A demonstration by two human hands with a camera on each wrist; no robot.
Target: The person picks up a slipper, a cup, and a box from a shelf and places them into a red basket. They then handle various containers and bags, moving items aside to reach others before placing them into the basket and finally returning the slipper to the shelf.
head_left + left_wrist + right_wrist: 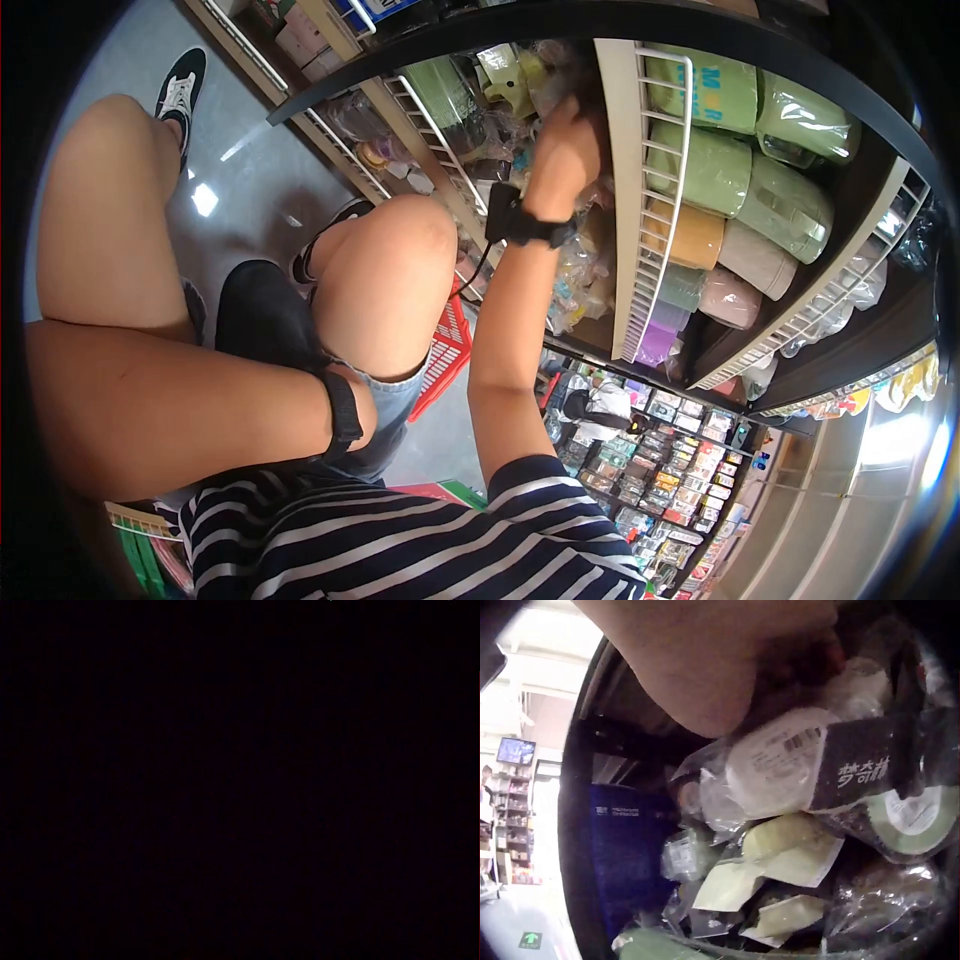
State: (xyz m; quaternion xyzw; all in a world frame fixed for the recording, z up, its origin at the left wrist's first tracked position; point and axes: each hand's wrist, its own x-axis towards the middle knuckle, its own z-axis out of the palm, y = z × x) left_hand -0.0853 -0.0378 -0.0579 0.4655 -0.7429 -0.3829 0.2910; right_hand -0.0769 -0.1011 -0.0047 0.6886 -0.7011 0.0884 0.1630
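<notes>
My right hand point(568, 150) reaches into a shelf compartment among clear plastic packets. In the right wrist view the heel of the hand point(705, 667) hangs over a white labelled packet point(780, 761) with a black printed band point(862, 765). Its fingers are mostly hidden in shadow, close to another wrapped pale item point(862, 686), and I cannot tell whether they grip it. Pale yellow wrapped pieces point(780, 855) lie below. Against my lap, my left hand point(357, 398) shows only a small part past its black wrist strap. The left wrist view is black.
White wire guards point(665, 210) front the shelves. Green packaged goods point(715, 165) fill the neighbouring shelf. A red basket point(445, 350) stands on the floor beside my knee, near a black stool-like shape point(262, 310). Small goods point(670, 470) hang on a farther display.
</notes>
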